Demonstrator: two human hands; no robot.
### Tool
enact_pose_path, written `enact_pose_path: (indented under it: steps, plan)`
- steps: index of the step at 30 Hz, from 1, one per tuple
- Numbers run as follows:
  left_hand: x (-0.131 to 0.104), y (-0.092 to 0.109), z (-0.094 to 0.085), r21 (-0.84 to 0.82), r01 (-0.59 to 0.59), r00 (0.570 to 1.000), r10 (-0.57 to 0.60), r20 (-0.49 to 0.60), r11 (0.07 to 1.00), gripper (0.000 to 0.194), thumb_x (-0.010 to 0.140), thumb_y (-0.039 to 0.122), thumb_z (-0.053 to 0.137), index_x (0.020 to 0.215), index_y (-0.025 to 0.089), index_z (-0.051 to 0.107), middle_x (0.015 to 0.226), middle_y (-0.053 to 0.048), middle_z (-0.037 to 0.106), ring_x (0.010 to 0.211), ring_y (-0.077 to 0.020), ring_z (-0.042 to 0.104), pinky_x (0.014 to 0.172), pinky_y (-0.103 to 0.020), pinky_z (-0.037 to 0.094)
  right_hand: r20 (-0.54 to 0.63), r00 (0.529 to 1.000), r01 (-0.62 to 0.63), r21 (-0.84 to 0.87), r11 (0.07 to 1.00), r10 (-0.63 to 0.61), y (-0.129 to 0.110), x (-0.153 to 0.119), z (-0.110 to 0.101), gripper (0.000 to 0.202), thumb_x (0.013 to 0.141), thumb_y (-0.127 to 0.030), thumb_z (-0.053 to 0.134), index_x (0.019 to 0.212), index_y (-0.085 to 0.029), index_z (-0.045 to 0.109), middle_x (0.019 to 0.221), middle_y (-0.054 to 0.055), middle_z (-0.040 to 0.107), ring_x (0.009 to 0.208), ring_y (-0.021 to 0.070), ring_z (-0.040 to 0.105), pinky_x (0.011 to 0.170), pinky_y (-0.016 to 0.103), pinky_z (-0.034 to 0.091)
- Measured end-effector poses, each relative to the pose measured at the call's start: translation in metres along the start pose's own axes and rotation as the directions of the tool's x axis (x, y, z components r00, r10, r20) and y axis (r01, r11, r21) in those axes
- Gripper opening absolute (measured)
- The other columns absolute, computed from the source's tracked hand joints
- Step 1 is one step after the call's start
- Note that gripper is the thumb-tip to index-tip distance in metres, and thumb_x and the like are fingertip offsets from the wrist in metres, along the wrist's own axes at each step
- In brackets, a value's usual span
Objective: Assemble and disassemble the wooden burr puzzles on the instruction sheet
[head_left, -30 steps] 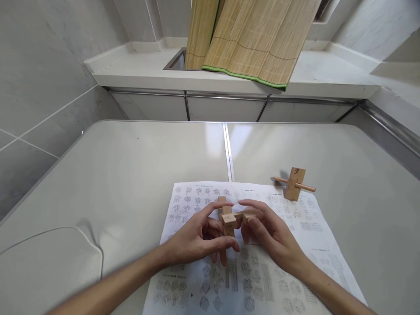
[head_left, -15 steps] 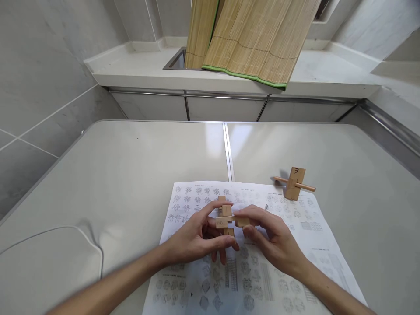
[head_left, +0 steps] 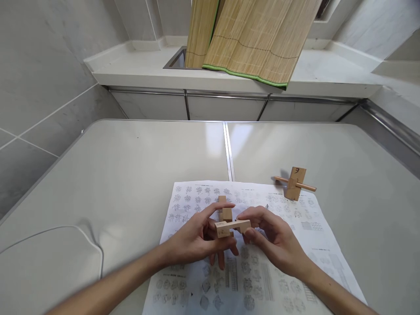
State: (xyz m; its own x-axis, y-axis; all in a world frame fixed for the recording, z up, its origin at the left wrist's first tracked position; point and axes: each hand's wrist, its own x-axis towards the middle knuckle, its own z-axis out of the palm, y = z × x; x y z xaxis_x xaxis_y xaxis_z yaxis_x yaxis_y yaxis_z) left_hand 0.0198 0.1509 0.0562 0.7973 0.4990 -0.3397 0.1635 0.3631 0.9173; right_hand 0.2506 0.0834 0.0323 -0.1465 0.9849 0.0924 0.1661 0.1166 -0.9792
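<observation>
a notched wooden piece [head_left: 242,225] hangs over the near-middle of the printed sheet [head_left: 262,284], tilted a little, its right end raised. the right hand [head_left: 282,240] pinches that end between thumb and fingertips, nearly closed. the left hand [head_left: 193,236] curls half closed around a wooden block [head_left: 227,214], index finger laid across it and thumb below; whether its thumb also touches the notched piece, i cannot tell.

the step in hand looks like trying the notched piece against the block, and they do not seem to be locked yet. the next move probably calls for a steady left grip while the right turns the notch square to the block; a slanted push could jam it or slip.

beyond the right hand, a wooden plate [head_left: 295,173] with a stick [head_left: 306,187] through it stands tilted at the sheet's far right corner. the sheet, covered in small diagrams too fine to read, lies on a pale table [head_left: 164,153] split by a bright strip [head_left: 229,148]. a white cable [head_left: 101,258] curves in at left. past the far edge, a white counter [head_left: 141,78] holds a sink [head_left: 173,61], partly covered by a bamboo mat [head_left: 256,43]; grey tiled walls [head_left: 49,52] rise alongside.
</observation>
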Motion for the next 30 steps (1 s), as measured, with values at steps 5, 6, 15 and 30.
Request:
enact_pose_path:
  steps: [5, 6, 15, 30]
  plan:
    - [-0.0001, -0.0003, -0.0007, -0.005, 0.003, 1.0, -0.003, -0.005, 1.0, 0.071, 0.099, 0.039, 0.073, 0.158, 0.027, 0.035, 0.099, -0.01, 0.082, 0.062, -0.0167, 0.077, 0.054, -0.024, 0.057, -0.069, 0.994, 0.081, -0.097, 0.992, -0.088, -0.0015, 0.0006, 0.0015, 0.019, 0.1, -0.039, 0.073, 0.114, -0.027, 0.071, 0.08, 0.001, 0.07, 0.074, 0.0205, 0.071, 0.066, 0.033, 0.061]
    - [0.0, -0.0004, -0.0006, -0.009, 0.004, 1.0, -0.004, -0.01, 1.0, 0.071, 0.099, 0.039, 0.074, 0.157, 0.027, 0.035, 0.099, -0.01, 0.082, 0.061, -0.0167, 0.077, 0.053, -0.024, 0.057, -0.086, 0.991, 0.09, -0.113, 0.99, -0.1, -0.0014, 0.0008, 0.002, 0.019, 0.099, -0.038, 0.074, 0.114, -0.028, 0.071, 0.076, 0.0, 0.068, 0.072, 0.0202, 0.071, 0.066, 0.033, 0.061]
    - [0.0001, 0.0006, 0.0006, -0.017, 0.009, 1.0, -0.009, -0.014, 1.0, 0.067, 0.099, 0.038, 0.073, 0.155, 0.027, 0.037, 0.097, -0.008, 0.081, 0.061, -0.0151, 0.075, 0.054, -0.024, 0.056, -0.109, 0.972, 0.19, -0.167, 0.967, -0.21, -0.0029, 0.0055, 0.0047, 0.015, 0.098, -0.025, 0.075, 0.111, -0.028, 0.07, 0.102, 0.005, 0.073, 0.071, 0.0165, 0.065, 0.062, 0.032, 0.059]
    - [0.0001, -0.0007, -0.002, -0.02, -0.014, 1.0, 0.015, 0.022, 1.0, 0.077, 0.092, 0.034, 0.082, 0.155, 0.03, 0.038, 0.096, -0.007, 0.081, 0.064, -0.0166, 0.077, 0.058, -0.025, 0.057, -0.136, 0.961, 0.211, -0.198, 0.957, -0.24, -0.0032, 0.0059, 0.0059, 0.013, 0.099, -0.021, 0.074, 0.11, -0.027, 0.071, 0.106, 0.006, 0.073, 0.068, 0.0152, 0.064, 0.06, 0.032, 0.058]
